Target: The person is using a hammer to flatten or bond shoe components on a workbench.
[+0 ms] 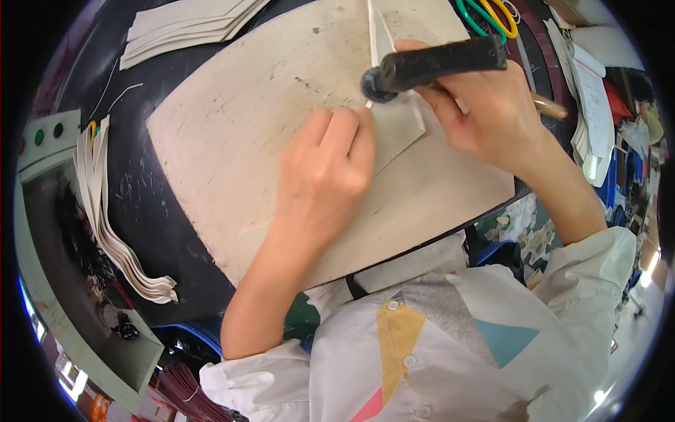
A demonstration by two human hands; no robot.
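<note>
My right hand [496,116] is closed around the wooden handle of a hammer [450,65] with a black metal head. The hammer's round face is low over a pale sheet piece [402,121] with narrow raised edges, close to one of those edges; whether they touch I cannot tell. Just to the left, my left hand [323,165] has its fingers bent together, tips down at the end of that raised edge. What those fingertips pinch is hidden beneath them. Under both hands lies a large cream board [232,133], scuffed and marked.
Stacked pale sheets [186,32] lie at the far left. A bundle of pale strips [105,218] hangs along the left side, by a grey-green metal box with buttons [39,137]. Green- and yellow-handled scissors [496,17] are at the far right, near papers [594,105].
</note>
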